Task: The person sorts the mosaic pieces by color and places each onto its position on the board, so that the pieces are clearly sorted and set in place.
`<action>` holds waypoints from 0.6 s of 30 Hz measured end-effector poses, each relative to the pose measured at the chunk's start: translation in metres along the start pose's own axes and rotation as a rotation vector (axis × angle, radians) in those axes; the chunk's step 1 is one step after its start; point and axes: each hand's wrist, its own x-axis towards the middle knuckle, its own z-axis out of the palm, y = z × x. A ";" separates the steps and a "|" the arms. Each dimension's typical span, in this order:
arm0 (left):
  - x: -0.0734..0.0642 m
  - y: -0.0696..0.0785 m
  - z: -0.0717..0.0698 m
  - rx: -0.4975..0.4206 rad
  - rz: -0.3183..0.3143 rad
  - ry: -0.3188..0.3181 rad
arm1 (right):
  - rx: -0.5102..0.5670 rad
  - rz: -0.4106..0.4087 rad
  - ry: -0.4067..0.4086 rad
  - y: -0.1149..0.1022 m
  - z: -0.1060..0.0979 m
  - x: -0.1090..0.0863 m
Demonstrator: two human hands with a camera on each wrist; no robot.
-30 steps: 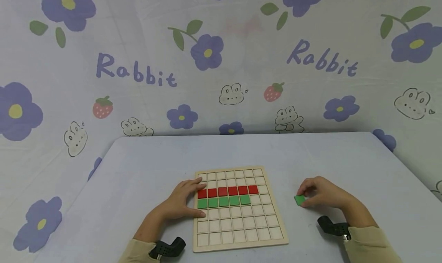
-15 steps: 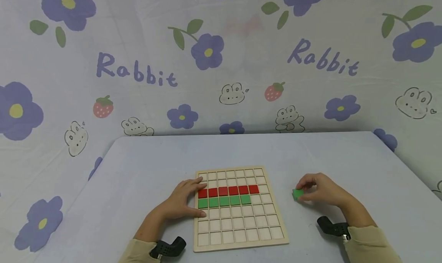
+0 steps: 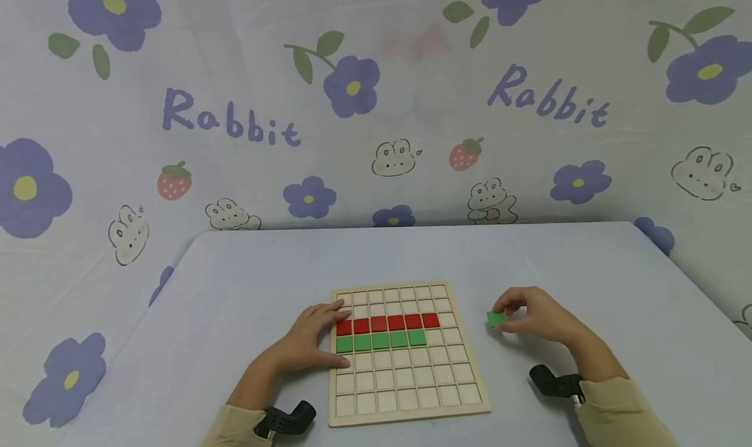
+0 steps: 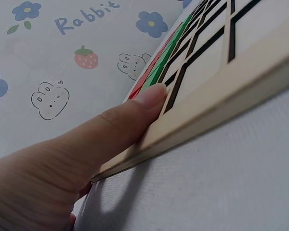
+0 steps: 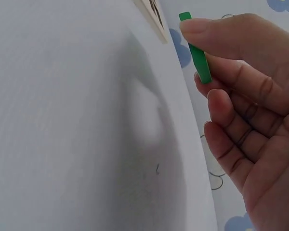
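Observation:
A square wooden grid board (image 3: 411,417) lies on the white table, with a row of red tiles (image 3: 378,323) and, just below it, a row of green tiles (image 3: 380,340) set in its cells. My left hand (image 3: 303,339) rests on the board's left edge, thumb and fingers spread; the thumb presses on the frame in the left wrist view. Right of the board, my right hand (image 3: 537,314) pinches a loose green tile (image 5: 199,60) between thumb and fingers. That tile is held above the table, apart from the board, and its thin edge shows in the right wrist view.
The white tabletop (image 3: 264,264) surrounds the board and ends at a far edge. Behind hangs a patterned cloth (image 3: 411,94) with flowers, rabbits and lettering. A black wrist device (image 3: 288,419) sits at the left cuff, another black device (image 3: 555,382) at the right.
My right hand has lifted the green tile and carried it left, closer to the board. The left hand and the board have stayed in place.

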 end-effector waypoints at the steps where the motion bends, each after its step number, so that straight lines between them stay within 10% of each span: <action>1: 0.000 0.000 0.000 0.001 0.000 0.000 | -0.003 -0.002 0.002 -0.001 0.000 0.001; 18: 0.000 -0.001 0.000 -0.001 -0.006 0.002 | 0.070 -0.064 -0.074 -0.025 0.027 0.029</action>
